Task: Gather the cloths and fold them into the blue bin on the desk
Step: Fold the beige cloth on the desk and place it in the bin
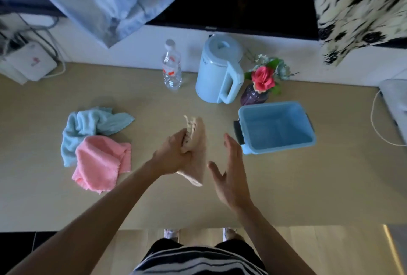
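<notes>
currently the left hand (pixel 176 149) is closed in a fist around a bunched cream-coloured terry cloth (pixel 196 142), which hangs from the grip above the light wooden desk (pixel 286 186), its lower edge loose. the right hand (pixel 229 171) is spread wide and holds nothing, palm turned toward the cloth, just beside it without touching.

judged step: first fold of the cream cloth, ahead of placement. to do it well, take a free corner with the right hand, let the left grip slip along to the adjacent corner, and draw the edge taut so the bunch opens flat. then bring edges together squarely; a crumpled fold will sit badly in the container.

the rectangular blue plastic bin (pixel 308 140) stands empty on the desk, near the right hand. a crumpled pale-blue towel cloth (pixel 88 122) and a pink towel cloth (pixel 99 162) lie touching each other on the left of the desk, the pink partly over the blue; both remain to be gathered. behind the bin stand a light-blue electric kettle (pixel 218 70), a clear plastic water bottle (pixel 171 67) and a dark vase with a red artificial flower (pixel 262 83); keep cloth swings clear of them.
</notes>
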